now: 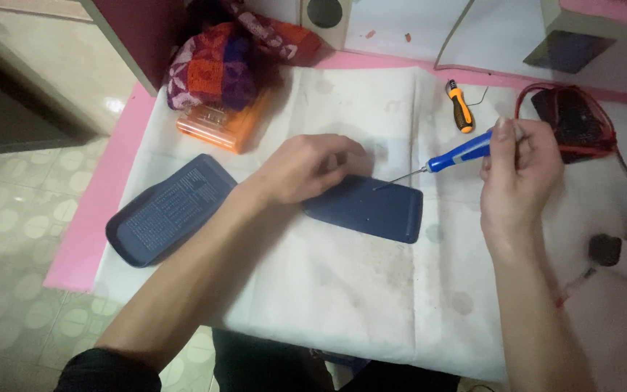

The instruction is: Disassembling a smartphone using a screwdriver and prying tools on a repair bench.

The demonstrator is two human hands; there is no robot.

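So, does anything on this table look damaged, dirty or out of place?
Yes. The white sheet carries faint brownish stains near its front edge. The dark blue device lies without its back cover, which sits apart to the left. Nothing looks broken or spilled.

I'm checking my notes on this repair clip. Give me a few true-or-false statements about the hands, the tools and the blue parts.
1. The right hand holds a blue-handled screwdriver. True.
2. The screwdriver's tip points at the orange box. False: it points at the dark blue case in the middle of the white cloth.
3. The left hand rests on that dark blue case. True.
4. The orange-and-black screwdriver is in the left hand. False: it lies loose on the cloth, beyond the right hand.
5. The blue cover is stacked on the case. False: it lies apart, to the left.
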